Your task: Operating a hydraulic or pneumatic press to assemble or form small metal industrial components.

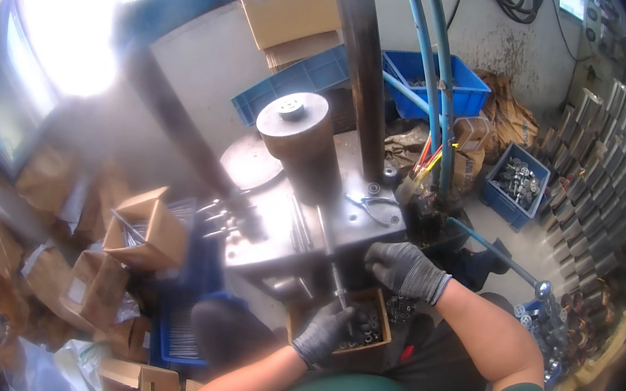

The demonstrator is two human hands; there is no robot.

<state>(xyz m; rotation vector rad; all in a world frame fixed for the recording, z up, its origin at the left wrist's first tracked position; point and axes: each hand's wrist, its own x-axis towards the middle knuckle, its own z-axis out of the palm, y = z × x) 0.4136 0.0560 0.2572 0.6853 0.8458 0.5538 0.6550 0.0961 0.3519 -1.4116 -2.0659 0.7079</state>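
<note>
Steel rod (pixel 339 281) stands near upright, left hand (pixel 321 335) gripping its base.

Light source: strong daylight is admitted through the window (pixel 77 18) at upper left.
Glare: that corner is washed out, with haze spread over the cardboard boxes (pixel 137 225).
Distortion: straight edges are bent toward the dark rim.
Sharpness: softened, blurred leftward.

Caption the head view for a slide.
Gloved left hand in box of parts, right hand on press.
</note>
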